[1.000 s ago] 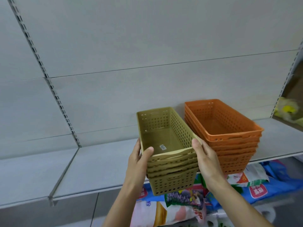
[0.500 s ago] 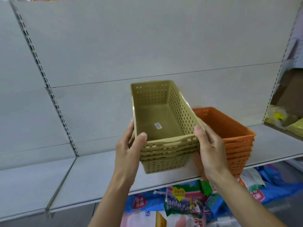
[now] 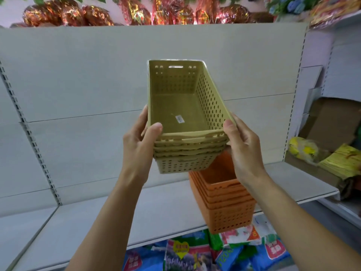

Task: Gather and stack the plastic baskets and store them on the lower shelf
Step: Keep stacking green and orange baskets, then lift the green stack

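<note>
A stack of several nested olive-tan perforated baskets (image 3: 181,112) is held in the air above the shelf, tilted slightly away from me. My left hand (image 3: 139,147) grips its near left corner, thumb over the rim. My right hand (image 3: 242,151) grips the near right corner the same way. A small label sticks to the top basket's floor. Below and to the right, a stack of several orange baskets (image 3: 224,204) stands on the grey shelf (image 3: 97,218), partly hidden behind the tan stack and my right wrist.
The grey shelf runs left and right under a grey back panel with slotted uprights. Colourful packaged bags (image 3: 195,253) lie below the shelf's front edge. An open cardboard box (image 3: 330,122) and yellow goods (image 3: 343,159) sit at the right. Shiny red wrapped items (image 3: 136,12) line the top.
Both hands have lifted the tan stack higher, well above the shelf and over the orange stack. The view has tilted upward, bringing the top shelf's goods into sight.
</note>
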Motion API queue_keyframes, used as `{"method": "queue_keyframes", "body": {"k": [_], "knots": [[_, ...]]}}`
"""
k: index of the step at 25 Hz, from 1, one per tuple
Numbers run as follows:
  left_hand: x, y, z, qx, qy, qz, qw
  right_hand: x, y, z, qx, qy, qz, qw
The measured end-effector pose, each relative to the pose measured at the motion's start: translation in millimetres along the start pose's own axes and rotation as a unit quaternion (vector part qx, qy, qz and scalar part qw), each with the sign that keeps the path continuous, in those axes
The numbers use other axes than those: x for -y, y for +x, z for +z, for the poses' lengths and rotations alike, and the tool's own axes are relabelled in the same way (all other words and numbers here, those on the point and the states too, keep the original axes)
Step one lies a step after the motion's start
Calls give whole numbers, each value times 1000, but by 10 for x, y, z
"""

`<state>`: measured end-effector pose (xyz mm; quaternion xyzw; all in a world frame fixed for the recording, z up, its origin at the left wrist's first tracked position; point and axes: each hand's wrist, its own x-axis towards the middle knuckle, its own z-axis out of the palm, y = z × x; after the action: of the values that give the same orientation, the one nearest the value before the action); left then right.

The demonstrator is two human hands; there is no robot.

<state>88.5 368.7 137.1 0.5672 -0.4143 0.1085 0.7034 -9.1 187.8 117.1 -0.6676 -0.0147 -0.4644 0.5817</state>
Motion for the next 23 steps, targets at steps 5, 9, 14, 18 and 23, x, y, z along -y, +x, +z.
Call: {"method": "queue_keyframes", "body": {"k": [5, 9, 14, 18, 23], "knots": [[164, 33, 695, -4, -20, -26, 999, -23, 208, -629, -18, -15, -11, 1000], [243, 70, 1042, -3, -27, -56, 998, -213, 241, -975, -29, -22, 28, 999], [212, 91, 1234, -25, -34, -71, 997, -208, 452, -1173, -7, -35, 51, 998], [456, -31, 1318, -50, -6, -164, 985, -495, 483, -1264, 37, -42, 144, 988], [893, -363, 1336, -31, 120, -160, 979, -881, 264, -1219, 86, -113, 137, 980]]}}
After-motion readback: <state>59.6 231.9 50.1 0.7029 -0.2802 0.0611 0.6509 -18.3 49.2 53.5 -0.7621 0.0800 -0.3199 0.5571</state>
